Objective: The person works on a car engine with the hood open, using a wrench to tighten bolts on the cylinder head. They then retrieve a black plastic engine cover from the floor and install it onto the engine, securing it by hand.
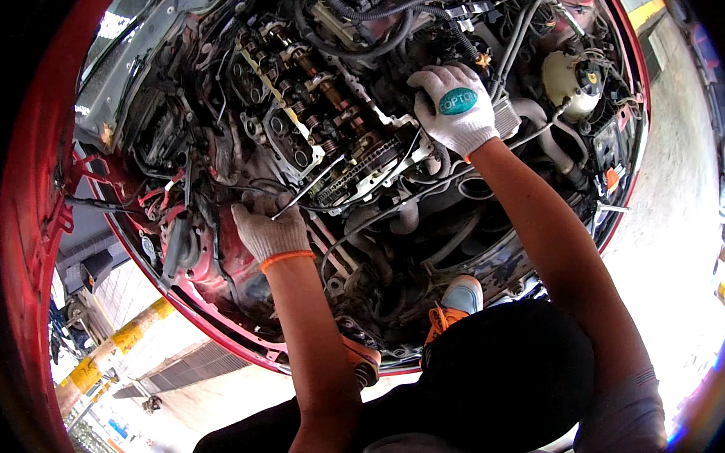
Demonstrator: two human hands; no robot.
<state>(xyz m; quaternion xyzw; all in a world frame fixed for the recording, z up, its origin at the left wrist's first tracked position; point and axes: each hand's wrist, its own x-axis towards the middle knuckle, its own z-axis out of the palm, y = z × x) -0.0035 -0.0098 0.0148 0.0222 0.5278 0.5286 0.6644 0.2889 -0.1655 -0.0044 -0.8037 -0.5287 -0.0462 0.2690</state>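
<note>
An open engine (332,113) lies below me, its head uncovered, with camshafts (322,85) and a timing chain (364,169) in sight. My left hand (271,229), in a white knit glove with an orange cuff, is closed at the engine's near left corner. A slim silver metal rod (315,182) slants from its fingers toward the chain end. My right hand (456,111), gloved alike with a green patch on the back, curls down over parts right of the engine head. Its fingertips are hidden, and what they grip cannot be made out.
Hoses (368,17) and cables crowd the bay. A cream fluid reservoir (570,80) stands at the right. The raised red hood (29,203) borders the left. My shoe (462,295) rests at the bay's front edge. A yellow-marked kerb (111,350) runs along the lower left.
</note>
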